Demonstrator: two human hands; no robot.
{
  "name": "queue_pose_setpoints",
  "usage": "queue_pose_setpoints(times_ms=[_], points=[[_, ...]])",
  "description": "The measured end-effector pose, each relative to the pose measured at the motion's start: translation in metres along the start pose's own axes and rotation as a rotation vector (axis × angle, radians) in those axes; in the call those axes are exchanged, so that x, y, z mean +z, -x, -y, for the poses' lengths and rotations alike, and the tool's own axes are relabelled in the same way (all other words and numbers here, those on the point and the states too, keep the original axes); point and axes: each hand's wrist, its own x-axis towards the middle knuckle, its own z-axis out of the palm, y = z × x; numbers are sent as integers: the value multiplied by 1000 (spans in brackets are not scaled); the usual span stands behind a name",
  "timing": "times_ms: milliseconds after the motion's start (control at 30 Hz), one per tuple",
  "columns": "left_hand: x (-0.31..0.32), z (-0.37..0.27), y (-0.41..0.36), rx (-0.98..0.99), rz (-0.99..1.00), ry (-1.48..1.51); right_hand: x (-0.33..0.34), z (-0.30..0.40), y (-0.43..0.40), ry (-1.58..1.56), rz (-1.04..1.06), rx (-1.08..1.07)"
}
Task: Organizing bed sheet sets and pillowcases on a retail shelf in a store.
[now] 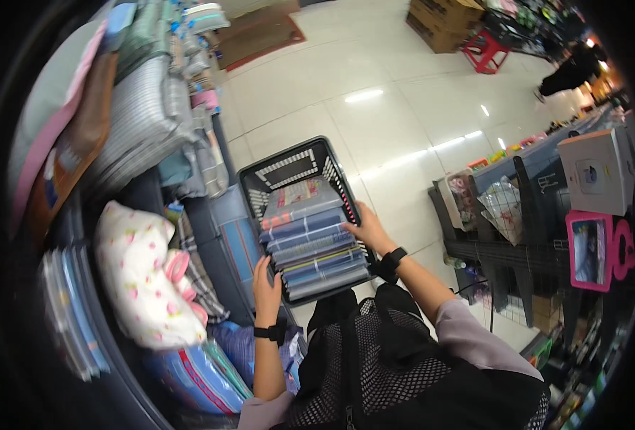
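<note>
A black plastic shopping basket is in front of me, tilted in view. A stack of flat textile packs in clear plastic, mostly blue and grey, fills much of it. A grey pack with reddish print lies at the far end of the stack. My right hand grips the basket's right side, its thumb over the rim. Against the left side, close to the near corner, is my left hand; its fingers point away from me, and its hold is unclear. Both wrists wear black bands.
On the left, dark shelving holds folded striped textiles, a white floral pillow and a blue packaged textile. At right stand a wire-sided rack, a white box and a pink-framed mirror. Farther off are a red stool, cartons and a person.
</note>
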Motion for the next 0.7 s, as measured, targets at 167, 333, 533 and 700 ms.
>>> queue_pose_setpoints(times_ms=[167, 333, 533, 700], points=[[16, 46, -43, 59, -17, 33, 40, -26, 22, 65, 14, 6], [29, 62, -101, 60, 65, 41, 46, -18, -8, 199, 165, 6], [37, 76, -137, 1, 246, -95, 58, -21, -49, 117, 201, 74], [39, 80, -136, 25, 243, -43, 58, -34, -56, -51, 310, 234]])
